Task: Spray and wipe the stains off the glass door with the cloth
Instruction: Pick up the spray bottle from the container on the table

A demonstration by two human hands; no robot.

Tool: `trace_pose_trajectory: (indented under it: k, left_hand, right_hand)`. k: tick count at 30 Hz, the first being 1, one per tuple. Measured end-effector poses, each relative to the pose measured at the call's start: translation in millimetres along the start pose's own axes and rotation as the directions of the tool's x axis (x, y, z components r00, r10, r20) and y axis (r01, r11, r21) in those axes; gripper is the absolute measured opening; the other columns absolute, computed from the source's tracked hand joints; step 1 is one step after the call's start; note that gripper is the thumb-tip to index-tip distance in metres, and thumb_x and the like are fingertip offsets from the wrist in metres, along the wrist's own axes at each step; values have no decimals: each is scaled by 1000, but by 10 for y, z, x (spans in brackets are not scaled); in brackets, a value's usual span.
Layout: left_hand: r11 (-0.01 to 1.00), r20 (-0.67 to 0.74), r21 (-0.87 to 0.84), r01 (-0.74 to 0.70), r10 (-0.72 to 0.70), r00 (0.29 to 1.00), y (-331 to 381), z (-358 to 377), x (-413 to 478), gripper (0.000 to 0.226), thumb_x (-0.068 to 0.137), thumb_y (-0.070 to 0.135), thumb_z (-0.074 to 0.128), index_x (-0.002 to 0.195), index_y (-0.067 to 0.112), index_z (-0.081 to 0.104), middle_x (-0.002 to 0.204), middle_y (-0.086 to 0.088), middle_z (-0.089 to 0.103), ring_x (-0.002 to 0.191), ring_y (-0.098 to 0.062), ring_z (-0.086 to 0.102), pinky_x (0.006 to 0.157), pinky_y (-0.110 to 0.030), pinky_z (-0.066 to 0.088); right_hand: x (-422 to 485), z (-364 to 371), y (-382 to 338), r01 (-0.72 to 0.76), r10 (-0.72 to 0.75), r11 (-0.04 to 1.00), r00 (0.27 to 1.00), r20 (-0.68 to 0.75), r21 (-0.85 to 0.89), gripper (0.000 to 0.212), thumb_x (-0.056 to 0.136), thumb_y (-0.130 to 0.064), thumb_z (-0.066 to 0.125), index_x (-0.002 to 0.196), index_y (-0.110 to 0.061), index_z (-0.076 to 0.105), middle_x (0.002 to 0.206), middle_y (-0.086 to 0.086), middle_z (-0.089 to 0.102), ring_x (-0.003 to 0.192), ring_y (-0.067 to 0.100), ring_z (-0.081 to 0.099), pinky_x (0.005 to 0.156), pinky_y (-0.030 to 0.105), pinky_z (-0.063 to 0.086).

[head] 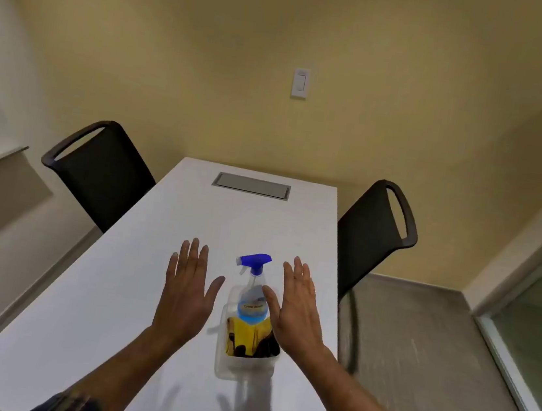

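A clear spray bottle [252,297] with a blue trigger head and blue liquid stands upright in a translucent plastic tub [226,367] on the white table [116,288]. A yellow cloth [243,333] lies crumpled in the tub in front of the bottle. My left hand [185,292] hovers flat above the table to the left of the tub, fingers spread, holding nothing. My right hand [298,306] is held flat over the tub's right side, close beside the bottle, also empty. The glass door [535,323] shows at the right edge of the view.
Two black chairs [103,171] [375,232] stand at the table's left and right sides. A grey cable hatch [251,186] is set into the far end of the tabletop. Grey carpet [416,342] lies between the table and the door.
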State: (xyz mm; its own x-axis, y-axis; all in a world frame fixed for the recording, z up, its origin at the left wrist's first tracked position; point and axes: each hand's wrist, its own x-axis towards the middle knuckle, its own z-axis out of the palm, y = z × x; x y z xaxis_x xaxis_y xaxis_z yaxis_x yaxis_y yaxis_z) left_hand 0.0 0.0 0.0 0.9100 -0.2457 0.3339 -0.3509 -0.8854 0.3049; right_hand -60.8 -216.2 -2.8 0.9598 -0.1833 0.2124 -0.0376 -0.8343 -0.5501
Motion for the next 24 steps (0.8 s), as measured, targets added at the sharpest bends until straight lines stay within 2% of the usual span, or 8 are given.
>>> trace_pose_trajectory:
  k: [3, 5, 10, 14, 19, 22, 24]
  left_hand:
    - [1000, 60, -18, 24, -23, 998, -33, 156, 121, 81, 97, 66, 13, 162, 17, 17, 172, -4, 4, 158, -20, -4, 127, -38, -4]
    - [998, 109, -46, 35, -30, 994, -61, 290, 207, 79, 98, 66, 14, 162, 18, 17, 172, -3, 2, 158, -17, -7, 125, -35, -7]
    - [980, 202, -183, 79, -41, 979, -172, 560, 492, 65, 103, 50, 35, 160, 20, 25, 172, 0, 9, 160, -17, 0, 122, -27, -5]
    - [957, 229, -276, 89, -25, 973, -241, 750, 614, 61, 102, 46, 43, 157, 20, 33, 171, 0, 17, 159, -17, 8, 124, -31, 5]
    - [943, 293, -318, 96, 2, 956, -311, 922, 703, 70, 98, 59, 33, 159, 24, 28, 171, 4, 14, 159, -15, 6, 125, -32, 6]
    - [943, 330, -318, 99, 12, 944, -364, 997, 745, 73, 96, 61, 33, 160, 25, 25, 171, 4, 12, 159, -15, 3, 129, -40, 10]
    - [947, 348, -307, 92, 21, 937, -396, 1047, 758, 72, 98, 58, 36, 160, 24, 24, 172, 4, 11, 159, -16, 3, 129, -41, 11]
  right_hand:
    - [141, 121, 60, -99, 91, 992, 990, 104, 81, 71, 105, -58, 34, 162, -28, 4, 170, -9, -8, 155, 9, -11, 123, 29, 0]
    - [237, 238, 96, -182, 151, 970, 970, 193, 158, 73, 103, -60, 36, 162, -29, 6, 171, -9, -2, 158, 14, 1, 124, 34, 11]
    - [516, 521, 171, -318, 244, 909, 930, 276, 268, 72, 101, -57, 43, 160, -29, 14, 170, -6, 12, 154, 20, 24, 119, 36, 32]
    - [686, 739, 165, -369, 270, 865, 913, 307, 338, 74, 99, -55, 49, 159, -28, 17, 168, -4, 22, 148, 22, 37, 114, 39, 41]
    - [826, 960, 165, -419, 300, 798, 900, 316, 434, 75, 93, -52, 63, 155, -29, 26, 160, -4, 37, 141, 23, 46, 111, 37, 45]
    - [900, 1042, 199, -478, 347, 750, 873, 342, 458, 77, 92, -45, 68, 155, -25, 29, 158, 0, 42, 140, 26, 47, 111, 40, 44]
    - [953, 1088, 248, -502, 369, 739, 859, 354, 449, 72, 93, -38, 70, 153, -22, 35, 155, 1, 47, 137, 25, 50, 107, 36, 46]
